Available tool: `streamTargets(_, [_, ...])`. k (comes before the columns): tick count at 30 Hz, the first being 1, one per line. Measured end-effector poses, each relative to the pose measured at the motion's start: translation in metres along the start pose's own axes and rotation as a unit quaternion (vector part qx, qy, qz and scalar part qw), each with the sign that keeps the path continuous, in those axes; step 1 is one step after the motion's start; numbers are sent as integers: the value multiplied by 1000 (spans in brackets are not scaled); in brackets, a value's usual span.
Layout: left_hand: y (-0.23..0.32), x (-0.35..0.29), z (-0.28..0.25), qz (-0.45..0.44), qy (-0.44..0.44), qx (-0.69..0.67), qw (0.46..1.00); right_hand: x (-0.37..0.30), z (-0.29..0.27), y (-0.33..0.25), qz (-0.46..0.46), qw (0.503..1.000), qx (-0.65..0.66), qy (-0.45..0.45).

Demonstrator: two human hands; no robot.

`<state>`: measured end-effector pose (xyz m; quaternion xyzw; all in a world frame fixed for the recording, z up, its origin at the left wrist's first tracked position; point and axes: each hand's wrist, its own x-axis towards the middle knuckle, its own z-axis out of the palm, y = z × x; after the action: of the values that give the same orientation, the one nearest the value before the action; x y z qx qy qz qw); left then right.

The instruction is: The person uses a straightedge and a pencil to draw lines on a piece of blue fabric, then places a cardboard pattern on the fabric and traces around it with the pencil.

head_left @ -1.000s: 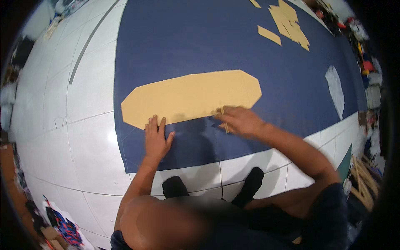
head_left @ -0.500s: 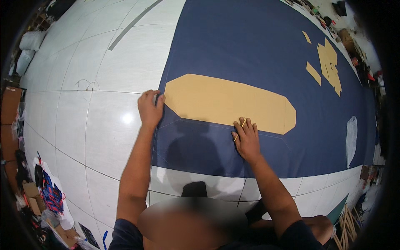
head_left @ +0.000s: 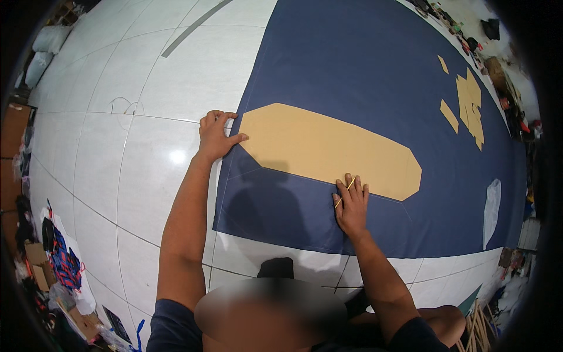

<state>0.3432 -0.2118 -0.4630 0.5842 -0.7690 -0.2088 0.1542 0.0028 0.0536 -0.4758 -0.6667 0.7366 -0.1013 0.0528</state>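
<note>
A long tan paper pattern piece [head_left: 328, 149] with clipped corners lies on a large navy blue cloth [head_left: 363, 70] spread over the white tiled floor [head_left: 117, 158]. My left hand [head_left: 214, 135] presses flat on the cloth's left edge, thumb touching the pattern's left end. My right hand [head_left: 350, 202] rests palm down on the cloth at the pattern's lower edge. A thin yellow stick [head_left: 345, 192], like a pencil or chalk, sits between its fingers. Faint chalk lines run along the pattern's lower edge.
Smaller tan pattern pieces [head_left: 469, 105] lie on the cloth at the far right. A white cloth scrap [head_left: 491, 211] lies at the right edge. Bags and clutter [head_left: 58, 264] line the floor at lower left, and more clutter runs along the far right.
My view has swung so the cloth sits further right. My left hand went from the cloth's lower edge to its left edge by the pattern's end. My right hand slid along the lower edge.
</note>
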Motion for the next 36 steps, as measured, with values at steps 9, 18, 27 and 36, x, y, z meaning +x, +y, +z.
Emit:
streamTargets(9, [-12, 10, -4, -11, -29, -44, 999, 0, -4, -3, 19, 999, 18, -18])
streamTargets(18, [-15, 18, -6, -27, -41, -36, 998, 0, -2, -5, 34, 999, 24, -21])
streamTargets(27, [-8, 17, -9, -38, -45, -28, 998, -2, 0, -2, 39, 999, 21, -12])
streamTargets(36, [-10, 19, -7, -40, -50, -30, 998, -1, 1, -2, 33, 999, 10, -15])
